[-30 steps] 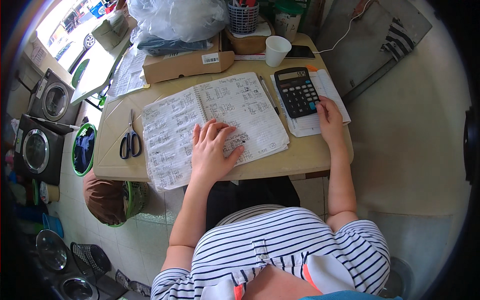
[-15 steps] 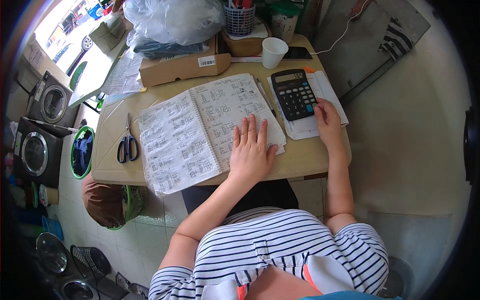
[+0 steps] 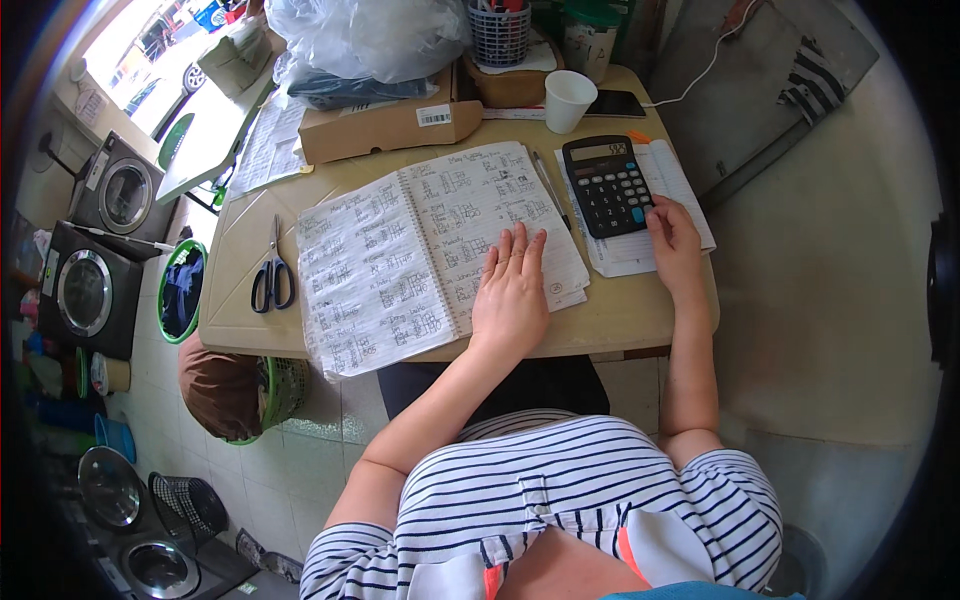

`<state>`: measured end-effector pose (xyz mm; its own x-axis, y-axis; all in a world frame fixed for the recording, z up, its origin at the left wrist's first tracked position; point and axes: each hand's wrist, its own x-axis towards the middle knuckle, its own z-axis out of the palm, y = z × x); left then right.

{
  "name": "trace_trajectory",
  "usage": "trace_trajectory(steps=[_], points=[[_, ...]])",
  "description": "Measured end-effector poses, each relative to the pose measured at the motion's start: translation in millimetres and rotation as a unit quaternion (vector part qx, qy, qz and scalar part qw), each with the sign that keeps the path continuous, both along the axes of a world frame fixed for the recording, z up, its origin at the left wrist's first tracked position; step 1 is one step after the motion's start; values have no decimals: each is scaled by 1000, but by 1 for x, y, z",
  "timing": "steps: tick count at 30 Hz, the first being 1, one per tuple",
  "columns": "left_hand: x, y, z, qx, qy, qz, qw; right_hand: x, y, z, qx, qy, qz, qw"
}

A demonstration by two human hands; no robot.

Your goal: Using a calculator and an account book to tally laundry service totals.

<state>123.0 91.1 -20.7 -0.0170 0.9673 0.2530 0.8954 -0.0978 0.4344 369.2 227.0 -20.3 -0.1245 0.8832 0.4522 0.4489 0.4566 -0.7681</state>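
My left hand [image 3: 512, 295] lies flat on the right page of an open spiral notebook [image 3: 365, 285], fingers stretched out toward the rows of handwriting. Both pages are filled with written notes and small tables. A black calculator [image 3: 605, 190] with a lit display rests on a second, lined notebook [image 3: 680, 185] to the right. My right hand [image 3: 677, 245] is at the calculator's lower right corner, fingers curled and thumb against its edge. Between the open notebook and the calculator lies a pen [image 3: 552, 188].
Scissors [image 3: 273, 275] lie left of the notebook. Behind stand a cardboard box [image 3: 390, 130] under plastic bags [image 3: 365, 40], a white cup [image 3: 570, 102], a phone [image 3: 617, 103] with a cable and a pen basket [image 3: 498, 38]. Laundry baskets [image 3: 268, 395] and front-loading washers [image 3: 88, 290] are at left.
The whole view has shifted slightly, so the table sits farther right. My left thumb has drawn in closer to the hand. My right hand stays at the calculator's corner.
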Motion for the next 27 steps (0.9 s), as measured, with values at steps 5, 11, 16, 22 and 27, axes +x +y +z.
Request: trace_trajectory(steps=[5,11,16,22,27], points=[[-4,0,7,11,-81,-19,997,5,4,-5,2,0,4,1000],[-2,-1,7,16,-66,-15,998,2,3,-3,8,5,8,1000],[-5,-1,8,10,-78,-17,997,1,-2,4,-11,-8,-1,1000],[-25,-9,20,40,-311,-17,949,0,-1,3,-10,-14,9,1000],[-47,-49,40,202,-514,84,830,1,0,2,-18,-17,8,1000]])
